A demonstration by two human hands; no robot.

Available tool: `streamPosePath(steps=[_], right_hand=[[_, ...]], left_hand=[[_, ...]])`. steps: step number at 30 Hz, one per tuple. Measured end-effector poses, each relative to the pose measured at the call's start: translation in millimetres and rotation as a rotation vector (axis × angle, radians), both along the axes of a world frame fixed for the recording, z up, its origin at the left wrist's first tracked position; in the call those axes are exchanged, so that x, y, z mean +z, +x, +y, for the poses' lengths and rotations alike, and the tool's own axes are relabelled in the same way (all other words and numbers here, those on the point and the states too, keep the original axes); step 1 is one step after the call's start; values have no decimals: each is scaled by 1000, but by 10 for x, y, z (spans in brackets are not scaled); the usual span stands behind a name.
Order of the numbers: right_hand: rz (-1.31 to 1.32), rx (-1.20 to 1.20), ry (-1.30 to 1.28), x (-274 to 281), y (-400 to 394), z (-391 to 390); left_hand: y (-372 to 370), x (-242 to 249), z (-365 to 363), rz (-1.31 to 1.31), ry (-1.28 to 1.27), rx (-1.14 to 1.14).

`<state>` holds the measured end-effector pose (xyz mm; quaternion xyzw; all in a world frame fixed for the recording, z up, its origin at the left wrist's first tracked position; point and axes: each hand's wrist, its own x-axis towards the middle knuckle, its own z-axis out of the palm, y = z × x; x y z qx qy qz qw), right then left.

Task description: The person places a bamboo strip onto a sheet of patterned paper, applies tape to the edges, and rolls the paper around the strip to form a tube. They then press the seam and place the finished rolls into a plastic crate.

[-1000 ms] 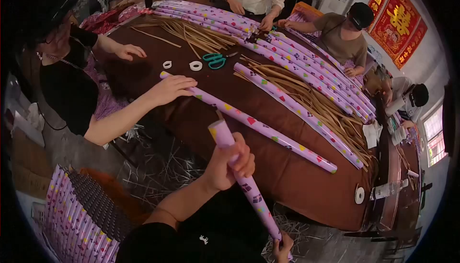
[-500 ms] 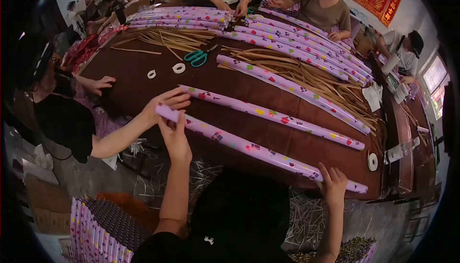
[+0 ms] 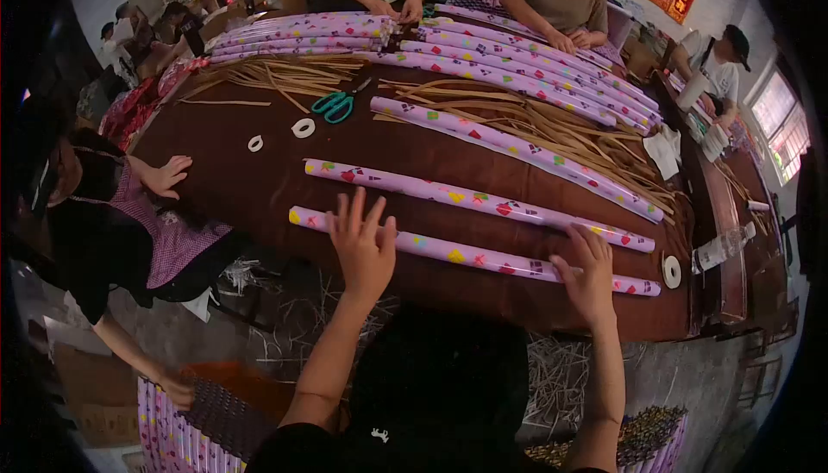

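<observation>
Nearest me on the brown table lies a lilac tube printed with small coloured figures. My left hand rests over its left half with fingers spread, gripping nothing. Over the right half is my right hand, its fingers stretched out and thumb apart; whether the palm presses on the tube is hidden. Just beyond, a second tube of the same print lies roughly parallel, close to my right fingertips. A third tube sits farther back beside brown strips.
Green-handled scissors and white tape rolls lie at back left; another tape roll and a plastic bottle at right. Stacked tubes line the far side. A co-worker's hand rests at left; upright tubes stand below.
The nearest tube, held at both ends before, now lies on the table, and my hands have opened on it. The left co-worker's arm has withdrawn from its end and reaches down to the upright tubes.
</observation>
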<state>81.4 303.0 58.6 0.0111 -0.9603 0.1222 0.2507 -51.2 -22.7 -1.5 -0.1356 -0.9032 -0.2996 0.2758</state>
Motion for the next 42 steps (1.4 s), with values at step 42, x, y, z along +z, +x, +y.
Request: streamPosePath(steps=[42], right_hand=[[-77,306,-1818,260,-1293,-1115]], left_hand=[[-837,683,1095,-602,1208,-1337]])
